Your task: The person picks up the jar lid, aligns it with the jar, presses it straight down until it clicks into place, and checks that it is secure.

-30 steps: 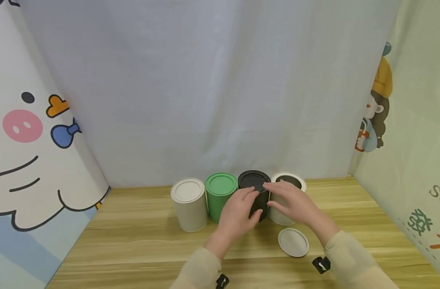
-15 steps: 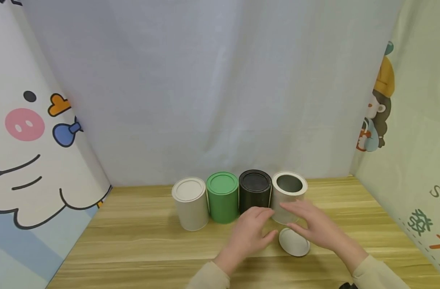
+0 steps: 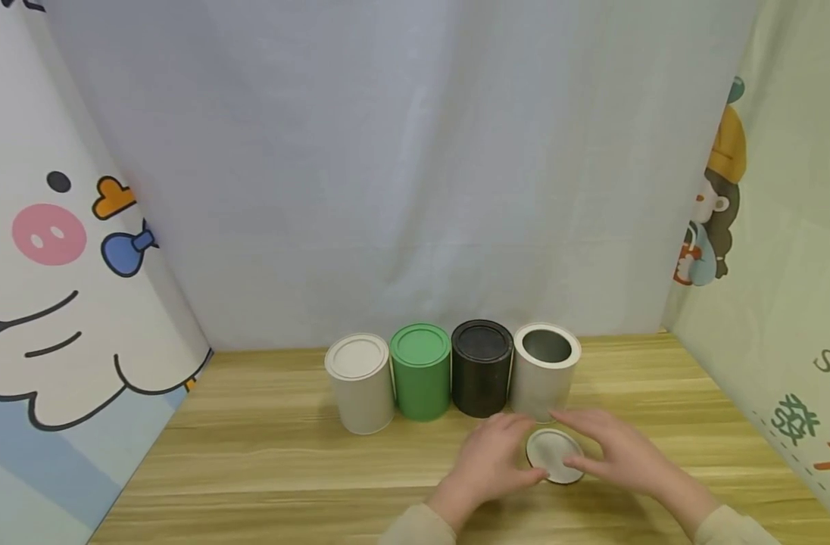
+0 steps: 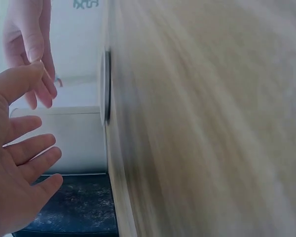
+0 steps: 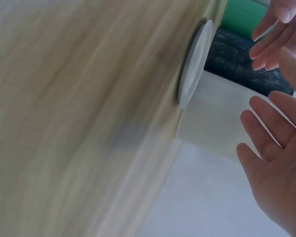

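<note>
A round white lid (image 3: 550,452) lies flat on the wooden table in front of an uncovered white can (image 3: 543,386). My left hand (image 3: 491,463) hovers at the lid's left side, fingers spread and holding nothing. On the lid's right is my right hand (image 3: 616,452), its thumb overlapping the lid in the head view. Both wrist views show the lid (image 5: 195,64) on the tabletop, apart from the fingers of my left hand (image 4: 19,158) and my right hand (image 5: 276,143). The white can's dark inside shows from above.
Left of the uncovered can stand a black can (image 3: 482,371), a green can (image 3: 422,375) and another white can (image 3: 360,386), all with lids on. Behind the row hangs a pale curtain (image 3: 415,166). Printed cloths flank the wooden table (image 3: 265,454) on both sides.
Both hands have come back from over the black can and the uncovered white can, moving toward the person and to the right, down around the lid. Cans and lid stay put.
</note>
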### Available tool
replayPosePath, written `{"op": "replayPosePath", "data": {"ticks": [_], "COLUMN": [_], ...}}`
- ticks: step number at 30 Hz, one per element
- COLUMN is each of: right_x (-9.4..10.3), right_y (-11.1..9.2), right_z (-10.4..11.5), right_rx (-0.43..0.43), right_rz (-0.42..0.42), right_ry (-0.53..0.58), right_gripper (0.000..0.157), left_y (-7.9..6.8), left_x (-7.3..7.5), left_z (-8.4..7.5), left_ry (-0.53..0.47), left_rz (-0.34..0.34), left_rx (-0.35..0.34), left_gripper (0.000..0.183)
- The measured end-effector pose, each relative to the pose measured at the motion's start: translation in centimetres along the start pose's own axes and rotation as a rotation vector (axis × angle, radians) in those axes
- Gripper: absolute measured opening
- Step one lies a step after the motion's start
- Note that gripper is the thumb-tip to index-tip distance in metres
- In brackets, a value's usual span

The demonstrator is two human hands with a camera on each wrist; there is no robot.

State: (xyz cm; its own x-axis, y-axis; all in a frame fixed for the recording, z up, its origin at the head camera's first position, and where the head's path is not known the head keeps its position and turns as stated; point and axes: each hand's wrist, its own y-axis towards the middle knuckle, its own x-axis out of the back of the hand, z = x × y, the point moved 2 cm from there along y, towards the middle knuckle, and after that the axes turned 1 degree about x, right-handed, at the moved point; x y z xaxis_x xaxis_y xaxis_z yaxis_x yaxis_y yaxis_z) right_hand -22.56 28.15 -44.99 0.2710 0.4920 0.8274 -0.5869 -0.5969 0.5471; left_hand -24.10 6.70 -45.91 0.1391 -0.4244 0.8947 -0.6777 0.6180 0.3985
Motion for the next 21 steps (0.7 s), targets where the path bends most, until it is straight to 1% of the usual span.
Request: {"op": "replayPosePath", "data": {"ticks": [4,9,13,17,21], "right_x": [-0.2,-0.4,-0.6,-0.8,-1.0], "right_y": [-0.8,-1.3,-1.6,-1.8,-2.0], "right_z": [-0.3,-0.8,-1.1,-1.5,-1.9], "right_rx": [-0.025,-0.009,0.006,0.021,0.017], "right_rz": [0.030,0.059,0.093,0.123,0.142], "right_ry": [-0.007,-0.006,-0.012,-0.029,-0.024], "right_gripper": [0.066,0.071,0.072,0.074,0.077], "left_y": [0.4,0.9,1.2,1.5,2.0], "left_x": [-0.5,-0.9,-1.3,-1.7,-2.1], "left_z": [-0.1,-0.1,-0.1,0.0,0.3], "left_ry": [0.005,0.019,0.032,0.021,-0.028], "left_rz": [0.045,0.080,0.105,0.129,0.143], "left_rx": [0.020,0.025,0.027,0.026,0.025], "left_gripper": [0.062,0.066,0.068,0.070,0.064]}}
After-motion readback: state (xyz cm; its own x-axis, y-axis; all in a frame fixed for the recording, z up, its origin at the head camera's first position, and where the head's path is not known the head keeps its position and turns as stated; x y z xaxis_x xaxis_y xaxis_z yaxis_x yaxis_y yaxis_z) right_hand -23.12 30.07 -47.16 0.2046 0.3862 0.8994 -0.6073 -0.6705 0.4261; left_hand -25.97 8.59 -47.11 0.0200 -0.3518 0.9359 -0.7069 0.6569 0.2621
